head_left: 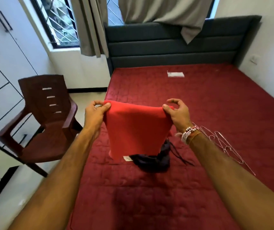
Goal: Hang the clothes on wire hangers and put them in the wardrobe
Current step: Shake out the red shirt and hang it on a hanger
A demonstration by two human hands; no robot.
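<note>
A bright red garment (pixel 135 130) hangs in the air above the bed, stretched between both hands. My left hand (pixel 95 114) pinches its top left corner. My right hand (pixel 177 114) pinches the top right corner. Below the garment a dark navy piece of clothing (pixel 154 161) lies crumpled on the maroon mattress (pixel 207 100), partly hidden by the red cloth. Several wire hangers (pixel 222 141) lie on the mattress just right of my right wrist. The white wardrobe (pixel 1 63) with black handles stands along the left wall, its doors closed.
A brown plastic chair (pixel 44 120) stands between the wardrobe and the bed's left edge. A dark padded headboard (pixel 174 47) backs the bed under a window with grey curtains (pixel 91 25). A small white label (pixel 175 74) lies on the mattress near the headboard.
</note>
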